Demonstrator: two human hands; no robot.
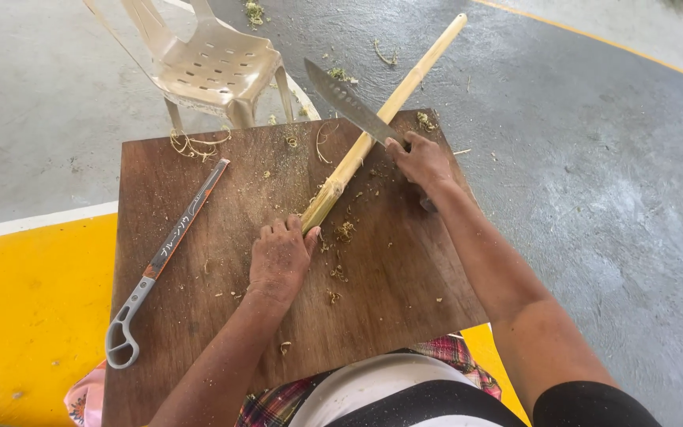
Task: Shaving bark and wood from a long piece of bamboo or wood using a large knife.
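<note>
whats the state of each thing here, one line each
bamboo stick: lying slanted across the board, near end pinned down
left hand: closed on the stick's near end
right hand: closed on the knife handle
knife: blade laid against the stick
wooden board: flat, littered with shavings
sheathed tool: lying untouched at the left
plastic chair: upright, unoccupied

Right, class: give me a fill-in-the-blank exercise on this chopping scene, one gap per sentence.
1. The right hand holds a knife against the bamboo ____.
2. The left hand steadies the stalk's near end on the wooden ____.
3. A sheathed tool lies on the board to the ____ of the left hand.
4. Behind the board stands a plastic ____.

Missing words: stalk; board; left; chair
</note>
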